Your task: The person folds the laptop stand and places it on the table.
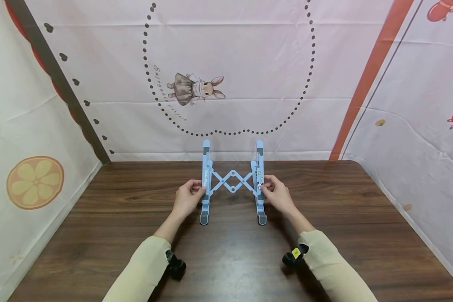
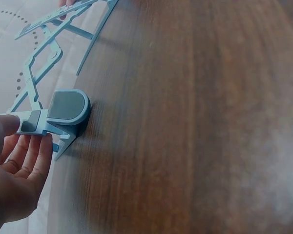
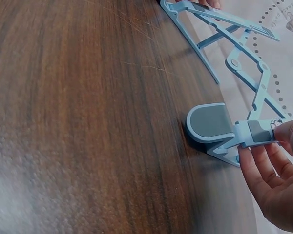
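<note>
A light blue folding laptop stand (image 1: 233, 173) stands unfolded on the table, its two side rails spread apart and joined by crossed links. Grey pads cover the front hooks and parts of the rails. My left hand (image 1: 187, 197) pinches the left rail, thumb on top and fingers beneath, as the left wrist view shows with the left hand (image 2: 19, 170). On the other side my right hand (image 1: 279, 193) pinches the right rail the same way; in the right wrist view the right hand (image 3: 273, 180) has its fingers under the rail.
The dark wooden table (image 1: 234, 260) extends around the stand on all sides. Behind it hangs a pale printed cloth (image 1: 249, 63) with a rabbit figure, and more cloth hangs at left and right. Black wrist cameras (image 1: 177, 268) sit under both sleeves.
</note>
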The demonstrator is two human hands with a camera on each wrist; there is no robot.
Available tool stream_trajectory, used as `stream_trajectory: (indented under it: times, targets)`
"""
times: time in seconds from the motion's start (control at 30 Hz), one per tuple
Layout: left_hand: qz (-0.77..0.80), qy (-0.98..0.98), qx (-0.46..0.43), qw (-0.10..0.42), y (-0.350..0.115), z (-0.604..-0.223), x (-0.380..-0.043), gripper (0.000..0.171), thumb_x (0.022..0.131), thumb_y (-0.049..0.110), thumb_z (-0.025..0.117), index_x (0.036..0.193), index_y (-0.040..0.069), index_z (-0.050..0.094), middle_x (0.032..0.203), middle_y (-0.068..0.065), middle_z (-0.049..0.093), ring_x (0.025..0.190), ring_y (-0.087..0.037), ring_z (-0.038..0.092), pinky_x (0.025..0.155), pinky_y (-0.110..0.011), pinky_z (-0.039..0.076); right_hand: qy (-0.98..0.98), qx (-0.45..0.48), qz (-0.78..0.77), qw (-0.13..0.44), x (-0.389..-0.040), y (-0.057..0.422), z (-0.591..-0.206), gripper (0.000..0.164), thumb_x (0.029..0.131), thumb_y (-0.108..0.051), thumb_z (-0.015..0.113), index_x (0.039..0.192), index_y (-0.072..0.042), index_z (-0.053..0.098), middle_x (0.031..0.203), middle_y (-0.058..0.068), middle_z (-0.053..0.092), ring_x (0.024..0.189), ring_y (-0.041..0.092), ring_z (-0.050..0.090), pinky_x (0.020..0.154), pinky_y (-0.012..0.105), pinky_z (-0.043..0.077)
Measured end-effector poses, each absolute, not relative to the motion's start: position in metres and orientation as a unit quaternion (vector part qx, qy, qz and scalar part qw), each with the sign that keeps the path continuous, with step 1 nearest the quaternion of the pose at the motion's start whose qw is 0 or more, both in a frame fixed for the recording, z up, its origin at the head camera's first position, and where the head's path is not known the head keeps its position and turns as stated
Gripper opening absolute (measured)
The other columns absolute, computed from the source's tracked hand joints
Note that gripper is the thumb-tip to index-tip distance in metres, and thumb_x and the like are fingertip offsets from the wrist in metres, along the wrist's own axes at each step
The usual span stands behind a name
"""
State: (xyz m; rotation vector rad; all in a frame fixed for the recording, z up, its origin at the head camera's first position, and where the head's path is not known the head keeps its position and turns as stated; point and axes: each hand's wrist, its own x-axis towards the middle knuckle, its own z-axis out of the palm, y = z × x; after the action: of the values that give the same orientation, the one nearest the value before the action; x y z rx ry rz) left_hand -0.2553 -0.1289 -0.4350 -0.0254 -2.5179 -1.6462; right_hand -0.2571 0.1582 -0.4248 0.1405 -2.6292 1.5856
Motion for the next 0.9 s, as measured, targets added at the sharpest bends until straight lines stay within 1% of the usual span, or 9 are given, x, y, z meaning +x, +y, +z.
stream_trajectory:
  times: [0.13, 0.43, 0.63, 0.9]
  targets:
    - [-0.536, -0.841, -0.007, 0.072, -0.1287, -0.4361, -0.2568, 0.022, 0.085, 0.012, 0.063, 0.105, 0.004, 0.062, 0.091, -0.011, 0.067, 0.072, -0.015, 0.061, 0.06, -0.024, 0.05, -0.854, 0.043, 0.517, 0.032, -0.2582, 0.1577, -0.4259, 0.035, 0.09, -0.009, 0.057, 0.124, -0.007, 0.05, 0.094, 0.013, 0.06, 0.078, 0.021, 0.06, 0.059, 0.032, 0.055]
    - [-0.545, -0.836, -0.002, 0.067, -0.1292, -0.4377, -0.2579, 0.019, 0.085, 0.011, 0.062, 0.103, 0.005, 0.062, 0.089, -0.01, 0.065, 0.071, -0.014, 0.059, 0.06, -0.025, 0.051, -0.851, 0.033, 0.524, 0.026, -0.256, 0.1559, -0.423, 0.033, 0.09, -0.01, 0.056, 0.123, -0.008, 0.051, 0.094, 0.013, 0.06, 0.076, 0.02, 0.059, 0.061, 0.035, 0.055]
    - [-0.545, -0.836, 0.006, 0.07, -0.1276, -0.4383, -0.2575, 0.019, 0.085, 0.012, 0.063, 0.102, 0.004, 0.062, 0.088, -0.01, 0.065, 0.07, -0.014, 0.06, 0.06, -0.025, 0.051, -0.852, 0.033, 0.522, 0.029, -0.2562, 0.1566, -0.4224, 0.03, 0.09, -0.01, 0.057, 0.119, -0.008, 0.053, 0.093, 0.013, 0.062, 0.072, 0.019, 0.06, 0.058, 0.033, 0.055]
    - [-0.549, -0.833, 0.007, 0.066, -0.1278, -0.4371, -0.255, 0.02, 0.083, 0.011, 0.064, 0.102, 0.003, 0.063, 0.087, -0.01, 0.065, 0.068, -0.013, 0.059, 0.057, -0.024, 0.052, -0.853, 0.032, 0.52, 0.015, -0.2552, 0.1579, -0.4209, 0.028, 0.09, -0.011, 0.056, 0.117, -0.006, 0.053, 0.095, 0.014, 0.062, 0.072, 0.019, 0.06, 0.059, 0.032, 0.055]
